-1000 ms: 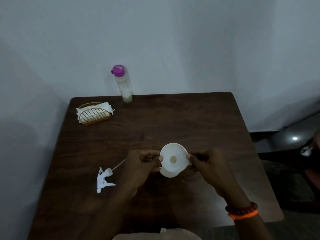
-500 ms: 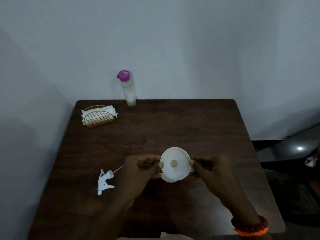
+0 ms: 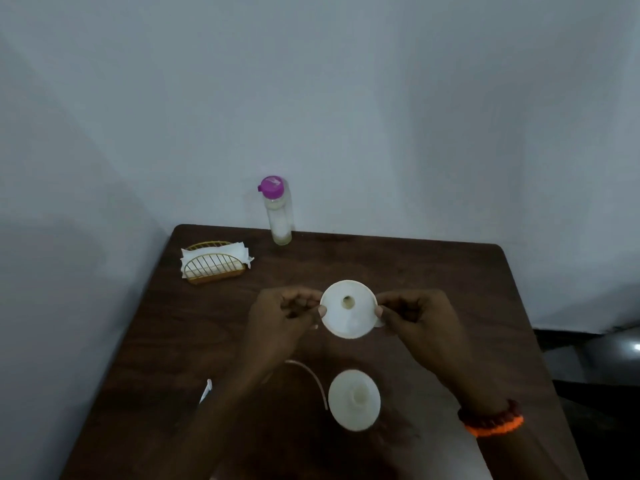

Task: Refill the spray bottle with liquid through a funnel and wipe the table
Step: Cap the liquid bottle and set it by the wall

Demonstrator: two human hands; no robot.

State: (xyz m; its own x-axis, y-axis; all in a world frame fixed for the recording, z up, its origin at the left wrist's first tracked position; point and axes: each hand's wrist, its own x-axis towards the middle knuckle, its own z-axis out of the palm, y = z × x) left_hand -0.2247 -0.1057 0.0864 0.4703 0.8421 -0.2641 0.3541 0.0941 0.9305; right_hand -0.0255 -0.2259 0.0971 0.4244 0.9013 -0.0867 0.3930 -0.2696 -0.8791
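Note:
I pinch a white funnel (image 3: 348, 308) by its rim between both hands, seen from above with its hole showing. My left hand (image 3: 280, 318) grips the left edge and my right hand (image 3: 417, 318) grips the right edge. Nearer to me, below the funnel, the white spray bottle (image 3: 354, 400) stands on the dark wooden table (image 3: 450, 278) with its neck uncovered. The funnel is held apart from it. The spray head (image 3: 206, 391) lies at the left, mostly hidden by my left forearm, and its thin tube (image 3: 310, 374) curves toward the bottle.
A clear refill bottle with a purple cap (image 3: 277, 211) stands at the table's back edge against the wall. A gold wire holder with white napkins (image 3: 215, 265) sits at the back left. Walls close off the left and back.
The funnel has moved up and away from the spray bottle, which now shows uncovered beneath it. The view has tilted down, so the spray head has slid under my left forearm.

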